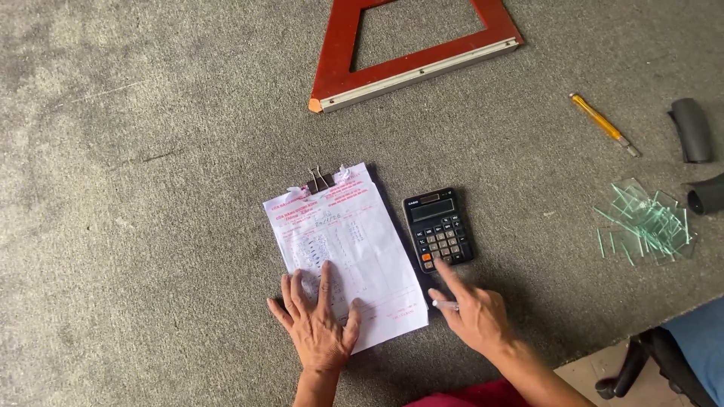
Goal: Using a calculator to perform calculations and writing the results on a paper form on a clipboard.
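Two hands engaged | left hand (pixel 318 324) spread flat, pinning clipped form (pixel 347 252) steady | right hand (pixel 475 313), pen (pixel 445 304) tucked, forefinger extended onto calculator (pixel 439 229) keys, just right of form

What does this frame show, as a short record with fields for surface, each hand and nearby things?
surface: grey carpet
left hand: flat on the clipped paper form, fingers spread
right hand: holds a pen, forefinger on the black calculator
above: red wooden triangle frame
right side: yellow tool, pile of glass strips, two dark curved pieces
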